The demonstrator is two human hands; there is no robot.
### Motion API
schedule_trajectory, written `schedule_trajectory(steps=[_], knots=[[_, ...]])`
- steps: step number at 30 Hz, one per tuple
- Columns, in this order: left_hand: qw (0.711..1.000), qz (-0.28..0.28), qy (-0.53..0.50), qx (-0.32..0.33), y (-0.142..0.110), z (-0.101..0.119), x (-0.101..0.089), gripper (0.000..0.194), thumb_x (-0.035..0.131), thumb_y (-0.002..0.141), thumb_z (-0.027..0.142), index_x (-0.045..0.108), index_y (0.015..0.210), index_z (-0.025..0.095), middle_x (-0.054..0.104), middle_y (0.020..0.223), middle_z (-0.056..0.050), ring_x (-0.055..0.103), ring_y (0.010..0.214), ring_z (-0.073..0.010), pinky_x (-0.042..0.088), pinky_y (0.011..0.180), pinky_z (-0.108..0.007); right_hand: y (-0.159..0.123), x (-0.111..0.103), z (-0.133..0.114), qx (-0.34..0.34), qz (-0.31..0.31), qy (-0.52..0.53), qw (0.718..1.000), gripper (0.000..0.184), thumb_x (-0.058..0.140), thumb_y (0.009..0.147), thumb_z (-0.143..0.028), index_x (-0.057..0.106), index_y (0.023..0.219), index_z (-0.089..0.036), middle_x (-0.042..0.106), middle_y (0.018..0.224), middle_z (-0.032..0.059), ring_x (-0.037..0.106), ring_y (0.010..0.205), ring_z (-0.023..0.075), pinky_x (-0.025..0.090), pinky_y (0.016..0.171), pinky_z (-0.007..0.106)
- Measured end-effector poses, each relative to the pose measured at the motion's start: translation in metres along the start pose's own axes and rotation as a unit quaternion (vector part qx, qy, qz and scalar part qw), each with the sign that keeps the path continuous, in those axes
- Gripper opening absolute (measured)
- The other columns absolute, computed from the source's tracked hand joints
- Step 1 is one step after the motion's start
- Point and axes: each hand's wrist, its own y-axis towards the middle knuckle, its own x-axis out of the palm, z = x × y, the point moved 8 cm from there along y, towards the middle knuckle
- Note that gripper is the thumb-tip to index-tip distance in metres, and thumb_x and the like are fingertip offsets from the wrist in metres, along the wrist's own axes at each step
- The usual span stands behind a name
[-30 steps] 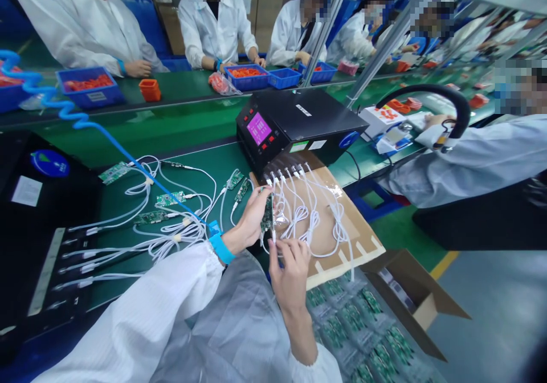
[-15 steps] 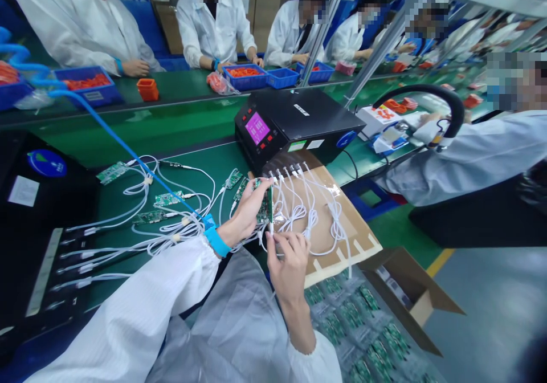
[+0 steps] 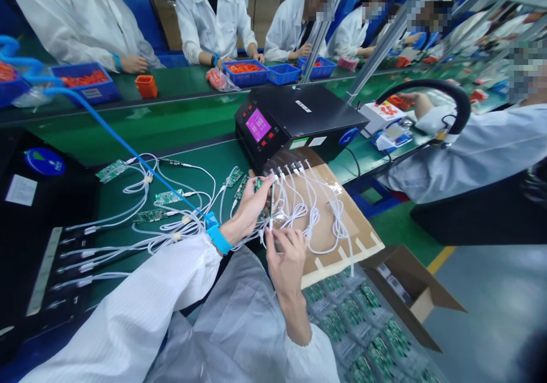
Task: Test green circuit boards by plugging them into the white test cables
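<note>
My left hand (image 3: 249,207), with a blue wrist strap (image 3: 216,235) on its wrist, is closed on a green circuit board (image 3: 268,203) held edge-on to me. Below it, my right hand (image 3: 287,252) pinches the white plug of a cable (image 3: 270,223) at the board's lower end. I cannot tell how deep the plug sits. Left of my hands, several circuit boards (image 3: 168,196) lie on the green bench with white cables attached. To the right, coiled white cables (image 3: 298,215) run from the black tester with a pink screen (image 3: 258,125).
A second black tester (image 3: 47,200) stands at the left. Brown cardboard (image 3: 359,229) lies under the coiled cables. Bagged circuit boards (image 3: 350,320) and an open carton (image 3: 421,292) are at lower right. Co-workers sit across the belt by blue bins (image 3: 245,78); another is at right.
My hands stay on the board and plug, with the right hand shifted very slightly up and left. The co-worker at the right has moved a hand toward the orange parts.
</note>
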Motion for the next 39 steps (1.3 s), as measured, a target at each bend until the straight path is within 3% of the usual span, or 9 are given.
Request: schedule_trajectory(steps=[4, 7, 15, 24, 34, 39], knots=[[0.997, 0.075, -0.002, 0.023, 0.009, 0.007, -0.018, 0.021, 0.049, 0.108, 0.043, 0.052, 0.11, 0.023, 0.06, 0.078, 0.001, 0.061, 0.068, -0.0132, 0.051, 0.069, -0.025, 0.007, 0.004, 0.002, 0.012, -0.002, -0.026, 1.0, 0.019, 0.064, 0.103, -0.029, 0.077, 0.091, -0.021, 0.068, 0.088, 0.0044, 0.055, 0.089, 0.0213, 0.038, 0.085, 0.037], [0.99, 0.127, -0.041, 0.048, 0.009, 0.021, -0.031, 0.016, 0.042, 0.11, 0.036, 0.051, 0.11, 0.023, 0.058, 0.076, 0.002, 0.064, 0.072, -0.0133, 0.054, 0.076, -0.025, 0.011, 0.012, 0.0, 0.012, -0.012, -0.047, 0.999, 0.024, 0.062, 0.104, -0.033, 0.079, 0.092, -0.021, 0.067, 0.089, 0.0049, 0.053, 0.089, 0.0216, 0.036, 0.084, 0.036], [0.992, 0.083, -0.091, -0.009, 0.003, 0.037, -0.032, 0.014, 0.041, 0.11, 0.029, 0.052, 0.106, 0.022, 0.064, 0.076, 0.0, 0.071, 0.076, -0.015, 0.058, 0.086, -0.033, 0.013, 0.022, -0.001, 0.004, 0.017, -0.082, 0.996, 0.027, 0.061, 0.104, -0.032, 0.08, 0.089, -0.021, 0.066, 0.084, 0.0045, 0.051, 0.087, 0.0216, 0.033, 0.082, 0.036], [0.976, 0.114, -0.184, -0.005, 0.0, 0.047, -0.05, 0.017, 0.042, 0.11, 0.032, 0.052, 0.103, 0.021, 0.065, 0.081, -0.002, 0.075, 0.09, -0.0188, 0.057, 0.102, -0.048, 0.017, 0.032, 0.001, 0.002, 0.016, -0.141, 0.99, 0.028, 0.063, 0.102, -0.033, 0.081, 0.084, -0.021, 0.07, 0.082, 0.0059, 0.049, 0.088, 0.0245, 0.031, 0.082, 0.038], [0.978, 0.103, -0.179, -0.019, -0.003, 0.042, -0.05, 0.019, 0.042, 0.109, 0.027, 0.053, 0.097, 0.02, 0.063, 0.069, -0.001, 0.073, 0.079, -0.0174, 0.061, 0.094, -0.042, 0.004, 0.037, 0.006, -0.002, 0.019, -0.147, 0.989, 0.028, 0.065, 0.101, -0.043, 0.079, 0.092, -0.021, 0.072, 0.086, 0.0055, 0.053, 0.089, 0.0256, 0.034, 0.084, 0.039], [0.977, 0.104, -0.182, -0.035, -0.005, 0.04, -0.047, 0.016, 0.044, 0.107, 0.022, 0.054, 0.094, 0.019, 0.062, 0.068, -0.001, 0.072, 0.077, -0.0168, 0.061, 0.092, -0.041, -0.014, 0.02, 0.012, -0.017, 0.018, -0.116, 0.993, 0.029, 0.069, 0.098, -0.047, 0.073, 0.099, -0.018, 0.066, 0.093, 0.0073, 0.055, 0.092, 0.0249, 0.04, 0.088, 0.04]])
